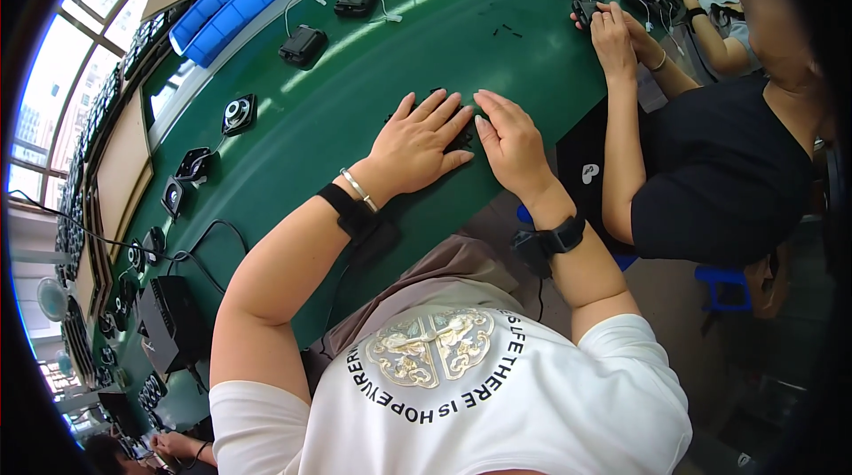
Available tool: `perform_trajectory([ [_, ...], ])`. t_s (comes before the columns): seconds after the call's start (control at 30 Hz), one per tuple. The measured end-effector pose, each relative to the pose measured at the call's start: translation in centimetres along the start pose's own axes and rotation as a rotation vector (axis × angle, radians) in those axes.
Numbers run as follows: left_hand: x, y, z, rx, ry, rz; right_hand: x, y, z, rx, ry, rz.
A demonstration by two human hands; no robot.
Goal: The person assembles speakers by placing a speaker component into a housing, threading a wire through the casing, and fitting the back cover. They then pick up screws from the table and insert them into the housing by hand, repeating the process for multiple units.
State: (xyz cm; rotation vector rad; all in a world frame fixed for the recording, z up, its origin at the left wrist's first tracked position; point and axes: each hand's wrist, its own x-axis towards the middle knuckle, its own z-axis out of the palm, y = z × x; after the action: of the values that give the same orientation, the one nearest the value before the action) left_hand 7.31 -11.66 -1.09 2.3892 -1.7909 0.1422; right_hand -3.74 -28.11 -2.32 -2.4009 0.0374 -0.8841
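My left hand (414, 148) lies palm down on the green tabletop with its fingers stretched and spread. Beneath it is a cluster of small black pieces (463, 136), mostly covered, with dark bits showing past the fingertips and by the thumb. Just to the right, my right hand (513, 148) rests on its edge, fingers extended and the thumb apart from them. Its fingertips come close to those black pieces, and nothing shows in its grasp. What exactly the pieces are cannot be made out.
Black cased units with white cables (303, 46) lie toward the back, near a blue bin (232, 6). Round-lensed modules (238, 114) line the left side, above a black box (173, 320). Thin black strips (507, 30) lie farther off. At right a co-worker's hands (612, 38) hold a black part.
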Motion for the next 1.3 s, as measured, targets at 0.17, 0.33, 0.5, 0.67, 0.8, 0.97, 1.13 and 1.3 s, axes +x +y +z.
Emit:
perform_trajectory([
  [0.17, 4.4, -1.1, 0.4, -0.013, -0.042, -0.027, -1.0, -0.1, -0.4, -0.167, 0.016, -0.014],
  [0.33, 7.4, -1.5, 0.8, 0.036, -0.028, -0.054, -1.5, 0.3, -0.3, -0.363, -0.09, 0.0],
  [0.5, 5.3, -1.6, 0.4, -0.038, -0.087, -0.045, -0.6, 0.5, -0.4, -0.435, -0.256, 0.06],
  [0.67, 0.6, -2.5, -1.1, -0.017, -0.14, -0.029, 1.1, 1.1, -0.1, -0.49, -0.408, 0.012],
  [0.8, -1.4, -2.9, -1.4, -0.011, -0.172, -0.033, 2.1, 1.4, 1.0, -0.471, -0.497, -0.053],
  [0.97, -2.6, -2.4, -0.9, -0.037, -0.175, -0.091, 2.4, 3.2, 1.2, -0.438, -0.556, -0.158],
  [1.13, -2.0, -2.1, 1.2, 0.007, -0.186, -0.171, 2.6, 6.7, 3.9, -0.439, -0.572, -0.116],
  [1.3, -2.8, -3.3, 2.0, -0.022, -0.238, -0.219, 1.6, 6.9, 6.9, -0.395, -0.604, -0.183],
])
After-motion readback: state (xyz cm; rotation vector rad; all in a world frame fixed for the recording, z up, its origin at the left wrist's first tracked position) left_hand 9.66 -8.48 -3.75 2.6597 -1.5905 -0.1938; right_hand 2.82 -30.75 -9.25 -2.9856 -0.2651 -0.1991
